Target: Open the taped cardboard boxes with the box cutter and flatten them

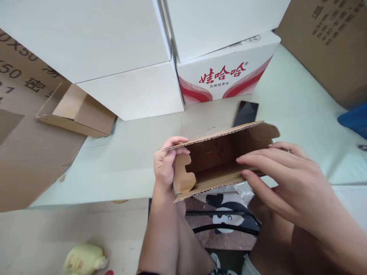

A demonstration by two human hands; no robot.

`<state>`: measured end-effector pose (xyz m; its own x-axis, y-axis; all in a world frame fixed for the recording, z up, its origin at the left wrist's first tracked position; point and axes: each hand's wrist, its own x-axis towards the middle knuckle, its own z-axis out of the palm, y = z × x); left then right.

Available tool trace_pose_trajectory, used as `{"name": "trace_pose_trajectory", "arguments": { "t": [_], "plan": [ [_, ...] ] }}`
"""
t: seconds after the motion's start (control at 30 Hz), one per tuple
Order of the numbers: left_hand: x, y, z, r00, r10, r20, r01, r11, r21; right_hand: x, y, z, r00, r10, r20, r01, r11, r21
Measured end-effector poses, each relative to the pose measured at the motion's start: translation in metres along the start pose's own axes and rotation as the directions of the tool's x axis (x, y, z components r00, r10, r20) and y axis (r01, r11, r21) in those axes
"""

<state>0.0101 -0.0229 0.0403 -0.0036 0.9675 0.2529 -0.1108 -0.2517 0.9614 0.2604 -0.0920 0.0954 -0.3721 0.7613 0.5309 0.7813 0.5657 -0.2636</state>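
Observation:
A small brown corrugated cardboard box (213, 158) is held open-side toward me in the middle of the view. My left hand (164, 164) grips its left end, fingers curled over the top edge beside a rounded side flap. My right hand (286, 179) rests on the right end, fingers stretched along the lower panel and pressing it. The inside of the box looks empty.
Large white cartons (120, 57) and a white carton with red lettering (226, 76) stand behind. A dark phone (246, 113) lies on the pale surface. Flattened brown cardboard (28, 152) and a small folded box (80, 114) lie at left. A yellow object (84, 259) sits at the bottom left.

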Motion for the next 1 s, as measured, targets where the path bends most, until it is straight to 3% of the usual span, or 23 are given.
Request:
{"name": "trace_pose_trajectory", "arguments": {
  "t": [0.23, 0.47, 0.83, 0.93, 1.0],
  "plan": [
    [0.000, 0.000, 0.000, 0.998, -0.008, -0.056, 0.009, 1.000, 0.019, 0.002, -0.001, 0.000, 1.000, 0.016, 0.013, -0.016, 0.998, 0.056],
    [0.001, -0.006, -0.004, 0.994, 0.085, -0.071, -0.089, 0.995, -0.049, 0.001, -0.002, -0.001, 0.998, 0.033, 0.052, -0.037, 0.997, 0.069],
    [-0.001, -0.007, -0.007, 0.969, 0.143, -0.203, -0.147, 0.989, -0.007, -0.003, -0.002, -0.005, 0.992, 0.026, 0.127, -0.036, 0.996, 0.076],
    [0.000, -0.005, -0.010, 0.961, 0.161, -0.224, -0.160, 0.987, 0.019, -0.003, -0.003, -0.008, 0.998, 0.033, 0.047, -0.044, 0.970, 0.238],
    [0.000, -0.005, -0.013, 0.954, 0.174, -0.244, -0.176, 0.984, 0.014, -0.002, 0.000, -0.004, 0.976, 0.162, -0.146, -0.078, 0.884, 0.460]
  ]
}}
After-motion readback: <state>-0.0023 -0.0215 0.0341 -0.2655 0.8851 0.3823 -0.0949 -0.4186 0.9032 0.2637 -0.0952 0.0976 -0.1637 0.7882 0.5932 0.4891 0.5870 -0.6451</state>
